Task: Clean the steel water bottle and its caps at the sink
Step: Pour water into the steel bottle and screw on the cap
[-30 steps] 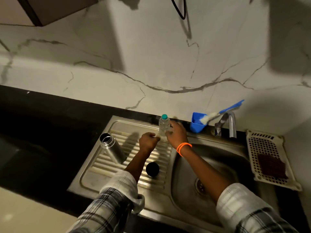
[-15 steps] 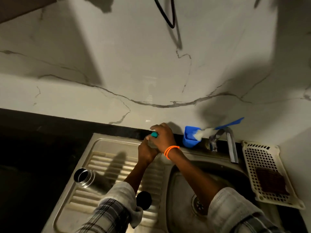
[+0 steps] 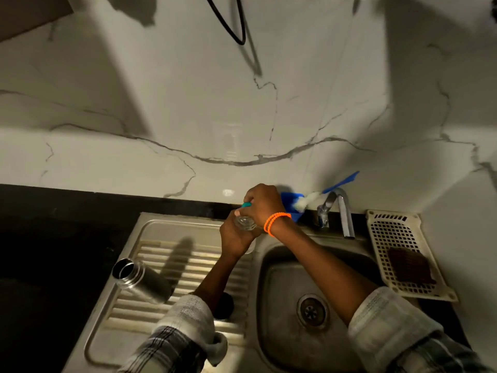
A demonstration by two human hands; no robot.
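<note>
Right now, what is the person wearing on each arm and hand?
Both forearms are bare, with light plaid sleeves pushed up: the left sleeve shows a pale mesh-like lining at its cuff, as does the right sleeve. Two thin orange bands circle the right wrist. No gloves.

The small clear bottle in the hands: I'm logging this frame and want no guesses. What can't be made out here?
Head view only:
- Clear plastic bottle: body mostly hidden by the left hand; contents unreadable.
- Teal cap: covered by the right hand; whether it is loosened is unclear.
- Black cap: half hidden behind the left sleeve.
- Steel bottle: interior too dark.
- Brown item on the white rack: too dim to identify.
</note>
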